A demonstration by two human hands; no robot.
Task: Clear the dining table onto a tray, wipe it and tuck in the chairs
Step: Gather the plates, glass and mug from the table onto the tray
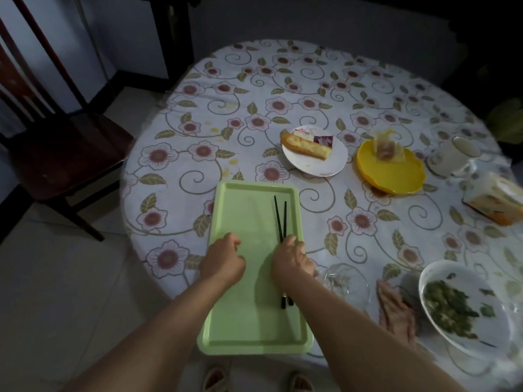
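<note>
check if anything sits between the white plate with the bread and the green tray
Nothing visible does. Only bare tablecloth lies between the white plate and the far edge of the green tray. On the tray, the chopsticks under the right hand take the right side; the left side is free.

Home dining room: floral-clothed table, chair
</note>
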